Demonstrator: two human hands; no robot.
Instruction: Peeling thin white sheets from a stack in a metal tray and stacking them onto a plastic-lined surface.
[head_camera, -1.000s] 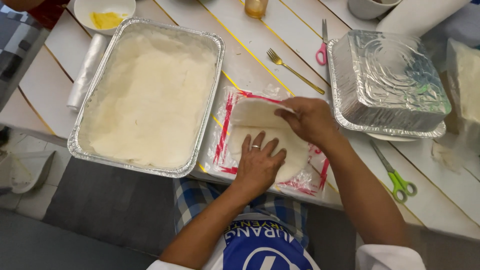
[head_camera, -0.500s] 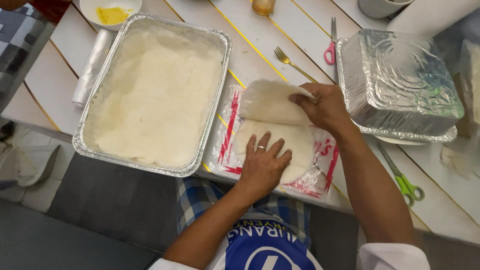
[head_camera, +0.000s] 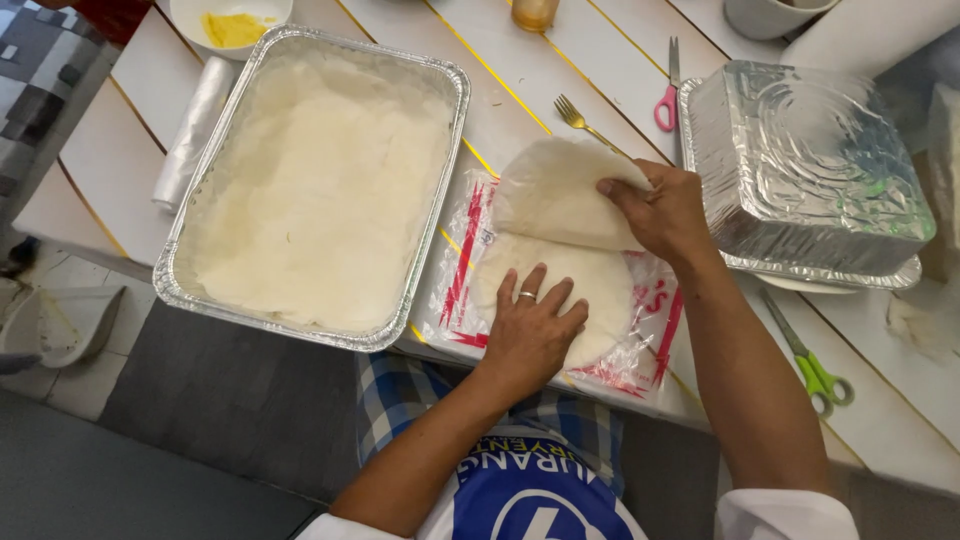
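Since a second ago, right hand has peeled the top wrapper higher, fingers pinching its edge; left hand, fingers spread, pins the stack. Best to peel slowly.

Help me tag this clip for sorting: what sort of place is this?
Most likely a home or small catering food-prep table. A foil tray lined with flatbread sits on white wooden slats, the right hand peels a flatbread sheet off a stack, and a fork and pink scissors lie nearby.
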